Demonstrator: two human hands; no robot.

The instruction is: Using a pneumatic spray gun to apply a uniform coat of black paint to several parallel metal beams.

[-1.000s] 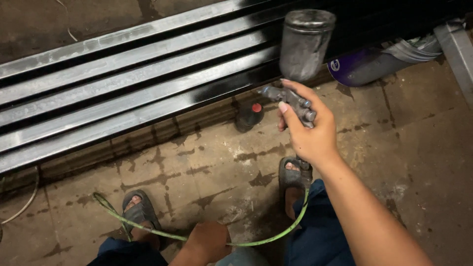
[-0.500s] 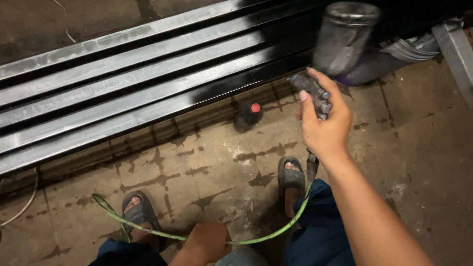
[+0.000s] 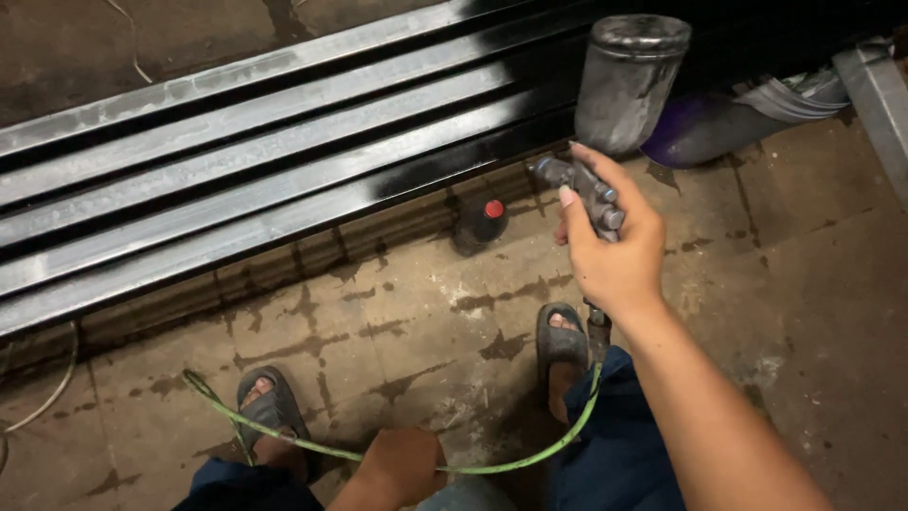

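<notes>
Single head view, steeply downward and close, over right hand [image 3: 615,255], metal rails [image 3: 284,180] and floor [image 3: 785,312].

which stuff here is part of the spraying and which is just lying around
In use:
- spray gun with its cup, held in the right hand
- green hose, running under the left hand
- metal bars, partly coated black

Lying about:
- dark bottle with a red cap on the floor
- purple container behind the gun
- thin cable at the left edge
</notes>
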